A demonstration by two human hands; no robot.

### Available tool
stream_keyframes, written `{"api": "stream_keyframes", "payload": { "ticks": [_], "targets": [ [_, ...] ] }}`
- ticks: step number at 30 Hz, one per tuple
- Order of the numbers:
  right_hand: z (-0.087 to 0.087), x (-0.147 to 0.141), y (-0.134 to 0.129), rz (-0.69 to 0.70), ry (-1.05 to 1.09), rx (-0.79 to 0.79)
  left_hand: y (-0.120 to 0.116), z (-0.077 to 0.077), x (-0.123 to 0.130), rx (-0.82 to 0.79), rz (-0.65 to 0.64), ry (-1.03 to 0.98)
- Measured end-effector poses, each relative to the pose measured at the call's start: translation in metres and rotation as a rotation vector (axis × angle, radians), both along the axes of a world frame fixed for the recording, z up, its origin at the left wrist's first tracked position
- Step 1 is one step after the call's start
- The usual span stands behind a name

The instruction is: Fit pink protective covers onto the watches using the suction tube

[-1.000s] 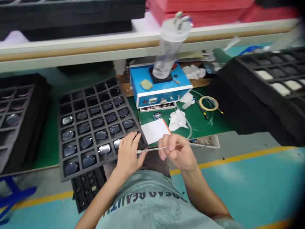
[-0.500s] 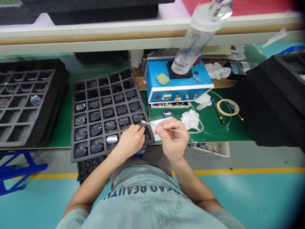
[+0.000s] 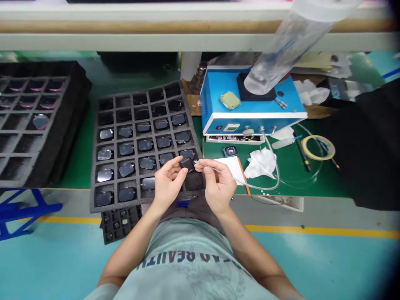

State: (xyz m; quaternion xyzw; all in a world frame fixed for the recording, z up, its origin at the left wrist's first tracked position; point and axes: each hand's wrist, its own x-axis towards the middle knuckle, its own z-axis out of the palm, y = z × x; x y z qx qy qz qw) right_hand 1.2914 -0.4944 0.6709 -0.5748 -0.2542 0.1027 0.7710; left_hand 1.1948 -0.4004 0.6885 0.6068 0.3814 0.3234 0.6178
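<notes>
Between the fingertips and thumb of my left hand [image 3: 168, 179] is a small black square watch-like piece [image 3: 187, 164], held over the front right of the grey foam tray [image 3: 146, 175]. My right hand [image 3: 218, 183] pinches a thin pen-like tool [image 3: 215, 168] joined to a clear hose [image 3: 268, 187]. Its pale tip is close beside the piece's right edge; whether they touch I cannot tell. Dark glossy watch-like pieces sit in many of the tray's compartments. Under my hands, one front right compartment [image 3: 194, 181] shows bare foam.
A blue control box [image 3: 253, 118] bearing a clear cylinder [image 3: 275, 58] stands behind right. Near it lie a watch [image 3: 230, 151], a white pad [image 3: 231, 168], crumpled tissue [image 3: 261, 163] and a tape roll [image 3: 318, 148]. Stacked foam trays [image 3: 56, 158] stand left; a shelf edge [image 3: 140, 41] crosses behind.
My left hand has lifted the black piece from the tray's front right corner. My right hand has brought the tool's tip down beside it. The view has shifted slightly.
</notes>
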Motion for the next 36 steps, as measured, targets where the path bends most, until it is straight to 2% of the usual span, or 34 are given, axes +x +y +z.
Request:
{"api": "stream_keyframes", "payload": {
  "ticks": [6, 15, 36],
  "targets": [
    [-0.0037, -0.0005, -0.0020, -0.039, -0.189, -0.033, -0.0046, 0.0029, -0.0011, 0.043, -0.023, 0.016],
    [-0.0044, -0.0039, -0.0004, -0.005, -0.110, -0.045, -0.0068, -0.0005, -0.0019, 0.150, -0.040, -0.009],
    [-0.0059, -0.0007, -0.0017, -0.003, -0.125, -0.085, -0.0076, -0.0023, -0.0025, 0.216, -0.067, 0.029]
  ]
}}
